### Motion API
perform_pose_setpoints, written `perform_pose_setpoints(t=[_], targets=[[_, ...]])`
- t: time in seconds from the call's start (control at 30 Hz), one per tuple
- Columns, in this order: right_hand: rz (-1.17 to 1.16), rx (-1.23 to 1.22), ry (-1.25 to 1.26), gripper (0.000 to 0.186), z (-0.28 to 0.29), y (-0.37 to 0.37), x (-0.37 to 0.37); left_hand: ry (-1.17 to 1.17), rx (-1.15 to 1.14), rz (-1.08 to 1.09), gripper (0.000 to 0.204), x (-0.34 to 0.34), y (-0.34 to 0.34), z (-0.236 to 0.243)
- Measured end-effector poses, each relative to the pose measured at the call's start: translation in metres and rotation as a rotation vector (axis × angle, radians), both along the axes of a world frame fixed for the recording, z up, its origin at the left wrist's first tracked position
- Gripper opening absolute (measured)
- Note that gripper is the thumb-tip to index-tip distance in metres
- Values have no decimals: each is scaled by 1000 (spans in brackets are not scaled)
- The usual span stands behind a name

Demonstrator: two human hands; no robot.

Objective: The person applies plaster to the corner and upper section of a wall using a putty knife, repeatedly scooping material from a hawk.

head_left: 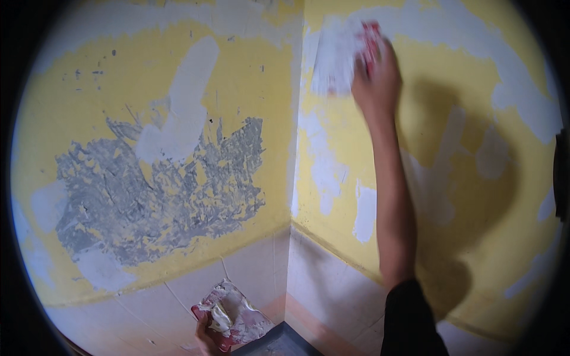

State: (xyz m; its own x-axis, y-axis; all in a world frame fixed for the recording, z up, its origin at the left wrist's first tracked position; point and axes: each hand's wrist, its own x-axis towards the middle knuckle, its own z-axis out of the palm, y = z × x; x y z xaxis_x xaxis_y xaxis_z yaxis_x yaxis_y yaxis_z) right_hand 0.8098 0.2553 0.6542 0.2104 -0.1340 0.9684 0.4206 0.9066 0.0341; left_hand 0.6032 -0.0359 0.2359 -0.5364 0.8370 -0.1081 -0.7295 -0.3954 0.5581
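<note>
High on the right wall (350,145), close to the corner, my right hand (379,83) is closed round the red grip of a wide putty spreader (337,56). The spreader's broad blade is smeared white and lies at or against the wall; motion blurs it a little. Low down in front of the tiles, my left hand (205,337) grips a second red putty spreader (243,320). White filler (222,317) sits in a lump and smears across its face. Only part of the left hand shows, at the lower edge.
On the yellow left wall (139,83) is a large rough grey patch (154,199) with white filler strokes. Pale tiles (249,258) run below both walls. A dark-edged flat surface (279,343) stands at the bottom of the corner. My shadow (475,178) falls on the right wall.
</note>
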Motion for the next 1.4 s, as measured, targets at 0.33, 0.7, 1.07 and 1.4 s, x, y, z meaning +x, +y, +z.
perform_pose_setpoints(t=[0.33,0.7,1.07,1.4], targets=[[-324,-319,-96,42,143,67,-79,-78,-132,41,23,9,-15,3],[-402,-433,-223,45,130,21,-80,-10,-124,80,23,0,-25,6],[863,-393,-169,52,-184,-89,-9,-116,73,87,33,11,-6,37],[755,-406,-714,42,-380,-178,11,-70,-32,159,34,6,-30,26]])
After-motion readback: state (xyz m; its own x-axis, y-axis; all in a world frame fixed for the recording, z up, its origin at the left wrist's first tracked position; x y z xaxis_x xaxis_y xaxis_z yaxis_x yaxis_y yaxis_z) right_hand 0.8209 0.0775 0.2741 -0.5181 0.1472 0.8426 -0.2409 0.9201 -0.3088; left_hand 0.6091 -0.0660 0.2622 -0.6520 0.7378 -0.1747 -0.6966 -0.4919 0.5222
